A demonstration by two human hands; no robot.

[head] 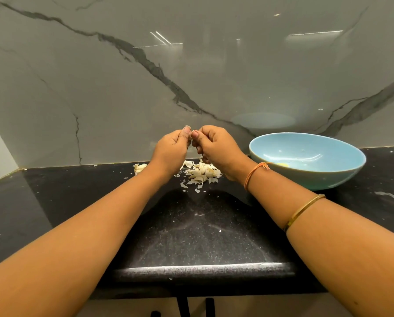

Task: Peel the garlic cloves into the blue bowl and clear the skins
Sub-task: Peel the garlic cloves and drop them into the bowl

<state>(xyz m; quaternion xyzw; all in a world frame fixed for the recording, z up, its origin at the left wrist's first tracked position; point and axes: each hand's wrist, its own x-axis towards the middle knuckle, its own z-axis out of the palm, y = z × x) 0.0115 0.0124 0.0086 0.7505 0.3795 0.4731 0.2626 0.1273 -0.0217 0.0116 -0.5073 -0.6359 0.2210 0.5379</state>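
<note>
Garlic clove [191,140] is up in the air between both hands, with just a pale sliver of it showing where the thumbs meet. Left hand [172,148] and right hand [214,145] are both curled tight, fingertips pinching it from either side, over the back part of the black table [202,225]. A thin strip of skin [200,161] dangles under the right hand. Right below that sits a pile of garlic skins [202,173], maybe with unpeeled cloves mixed in, can't tell. Another garlic chunk [140,168] lies left of the left wrist, by the marble wall [100,88]. Blue bowl [317,177] is on the table just right of the right wrist, with one yellowish peeled clove [282,165] inside. Right arm has an orange thread [252,176] and a gold bangle [303,211].
</note>
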